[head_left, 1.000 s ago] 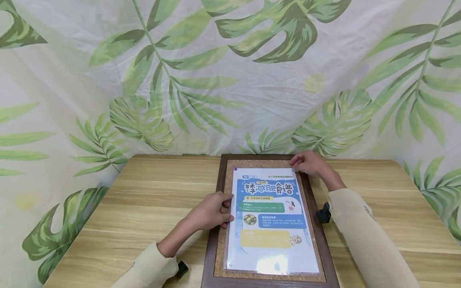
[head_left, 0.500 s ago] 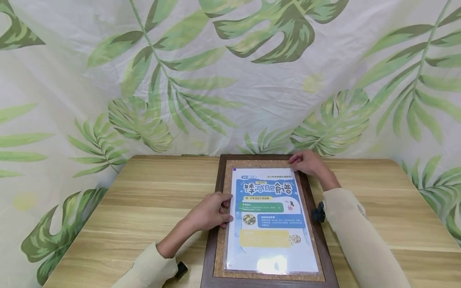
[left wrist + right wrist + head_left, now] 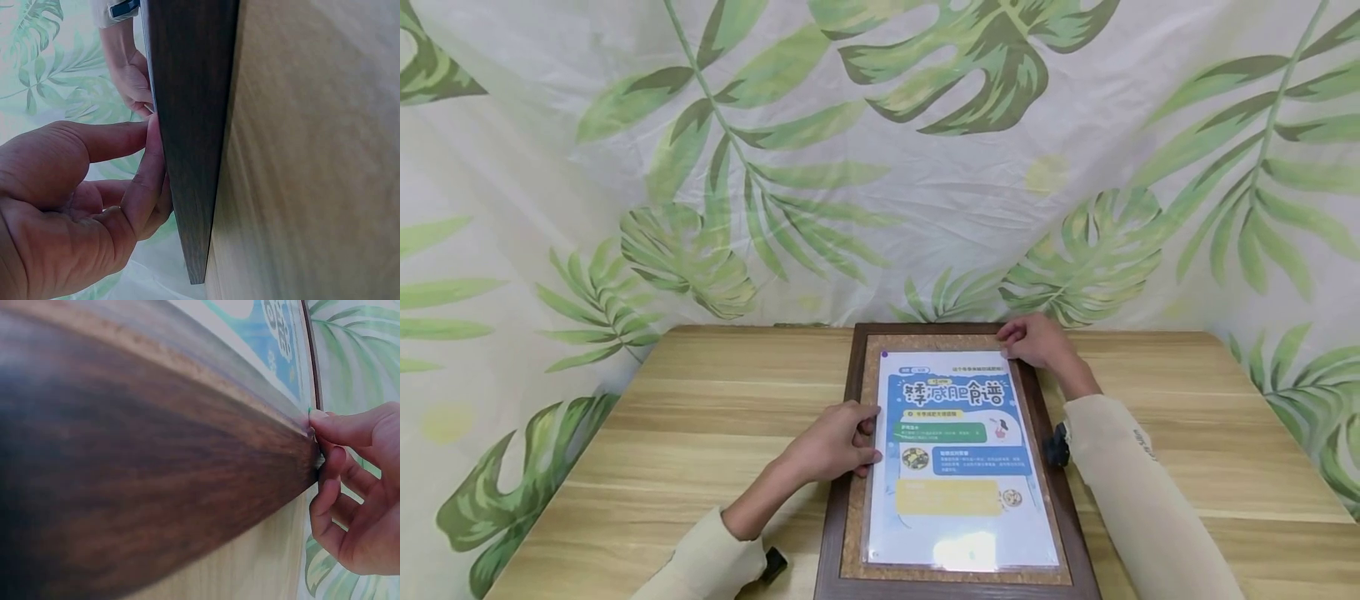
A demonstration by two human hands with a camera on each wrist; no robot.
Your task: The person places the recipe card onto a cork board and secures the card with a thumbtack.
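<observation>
A laminated poster (image 3: pixel 958 533) with blue, green and yellow panels lies on a corkboard (image 3: pixel 857 533) with a dark wooden frame (image 3: pixel 829 575). A small purple pushpin (image 3: pixel 884 354) sits at its top left corner. At the poster's left edge, my left hand (image 3: pixel 831 440) rests its thumb and forefinger, a little apart, across the wooden frame. My right hand (image 3: pixel 1037 340) is at the top right corner, its thumb pressing beside a tiny green pushpin (image 3: pixel 310 410), mostly hidden by the thumb. Its other fingers curl by the frame's side.
The board lies on a wood-grain table (image 3: pixel 737 375), near its back edge. A leaf-printed curtain (image 3: pixel 820 183) hangs right behind. Black wrist devices show near both sleeves, one beside the left sleeve (image 3: pixel 718 554). Light glares off the poster's lower part.
Both hands keep their places on the poster and board. The whole head view shifts slightly, so things sit a little farther left.
</observation>
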